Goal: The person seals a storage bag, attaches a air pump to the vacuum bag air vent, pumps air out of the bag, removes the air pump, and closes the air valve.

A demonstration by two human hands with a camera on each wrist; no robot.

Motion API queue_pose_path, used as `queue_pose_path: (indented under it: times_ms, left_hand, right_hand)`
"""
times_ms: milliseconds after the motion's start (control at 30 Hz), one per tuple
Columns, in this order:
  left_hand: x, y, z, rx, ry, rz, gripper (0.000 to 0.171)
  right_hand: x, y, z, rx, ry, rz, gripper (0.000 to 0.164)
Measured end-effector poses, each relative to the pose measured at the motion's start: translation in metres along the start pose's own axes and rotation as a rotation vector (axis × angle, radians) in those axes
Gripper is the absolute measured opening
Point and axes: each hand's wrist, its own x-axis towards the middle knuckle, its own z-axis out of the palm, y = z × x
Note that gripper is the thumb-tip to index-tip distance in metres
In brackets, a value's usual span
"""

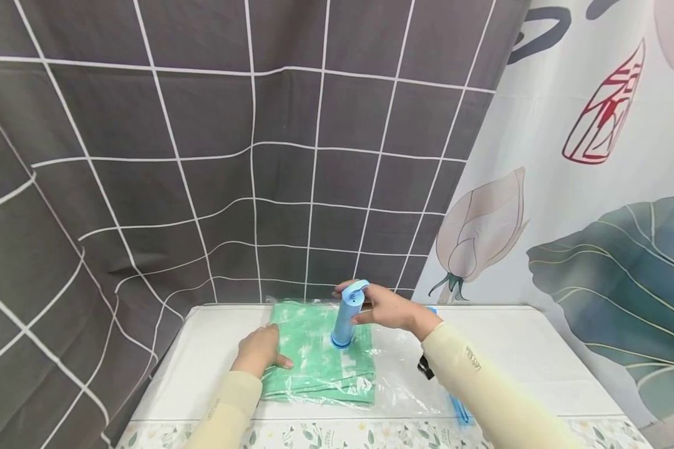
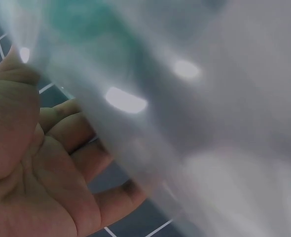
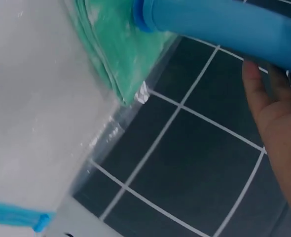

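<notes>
One pump [image 1: 346,319], a smooth blue plastic cylinder with a paler curved handle on top and a darker collar at its foot, is found roughly upright near the middle of the table's length, towards the far edge. Its upper part is grasped by the right hand [image 1: 390,307], with the thumb on the near side. The foot is seated on a clear plastic bag [image 1: 404,368], glossy and creased, in which a green cloth [image 1: 306,371] with pale markings is seen folded into a roughly square stack of layers. The left side of the stack is touched by the left hand [image 1: 259,349], its fingers relaxed and nothing clenched in them. A blue strip [image 1: 460,410] is noted at the bag's right side, towards the table's near edge, partly hidden by the right sleeve [image 1: 474,374]. A small black item [image 1: 425,368] beside that sleeve cannot be identified. The table [image 1: 517,349] is white, with rounded far corners and a leaf-and-flower band along its near side. The far edge is backed by a dark grey curtain [image 1: 286,174] with white grid lines; at the right, a pale curtain [image 1: 483,143] printed with botanical motifs is hung. Counted: one pump, one bag, one cloth stack, two curtains, two hands.
</notes>
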Motion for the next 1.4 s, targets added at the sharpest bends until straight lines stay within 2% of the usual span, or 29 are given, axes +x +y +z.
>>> queue_pose_path:
  times_ms: [67, 167, 300, 433, 600, 733, 933, 1000, 1067, 1233, 1367, 1400]
  left_hand:
    - [0.0, 0.0, 0.0, 0.002, -0.004, -0.005, 0.113]
    - [0.008, -0.007, 0.01, 0.02, 0.005, -0.007, 0.117]
    - [0.011, -0.008, 0.014, 0.02, -0.001, -0.02, 0.119]
    - [0.004, 0.002, 0.003, 0.003, -0.014, -0.024, 0.118]
    - [0.003, 0.002, 0.003, 0.003, 0.006, -0.015, 0.114]
    - [0.003, 0.003, 0.002, -0.004, -0.013, -0.029, 0.117]
    - [0.014, -0.01, 0.017, 0.025, -0.012, -0.017, 0.12]
    - [0.012, -0.009, 0.015, 0.02, -0.004, -0.015, 0.118]
    - [0.004, -0.002, 0.006, 0.007, -0.01, -0.019, 0.116]
    - [-0.015, 0.017, -0.014, -0.001, -0.019, -0.018, 0.108]
    - [-0.016, 0.018, -0.017, -0.004, -0.014, -0.021, 0.107]
    - [-0.012, 0.014, -0.013, -0.006, -0.011, -0.023, 0.108]
  right_hand:
    - [0.001, -0.002, -0.003, -0.004, -0.032, -0.01, 0.062]
    - [0.002, -0.003, -0.002, -0.066, -0.001, 0.007, 0.056]
    - [0.001, -0.003, 0.002, -0.116, 0.096, 0.041, 0.056]
    - [0.001, -0.001, 0.007, -0.177, 0.21, 0.083, 0.05]
    - [0.003, 0.001, 0.016, -0.204, 0.317, 0.126, 0.05]
    - [0.003, 0.001, 0.018, -0.205, 0.291, 0.122, 0.055]
    - [-0.001, 0.0, 0.009, -0.147, 0.126, 0.045, 0.066]
    - [-0.001, 0.0, 0.006, -0.137, 0.075, 0.017, 0.068]
    - [-0.002, 0.001, 0.004, -0.136, 0.052, 0.013, 0.066]
    - [-0.002, 0.003, 0.005, -0.182, 0.101, 0.042, 0.061]
    - [0.001, 0.004, 0.008, -0.212, 0.166, 0.042, 0.053]
    - [0.001, 0.004, 0.009, -0.218, 0.187, 0.051, 0.051]
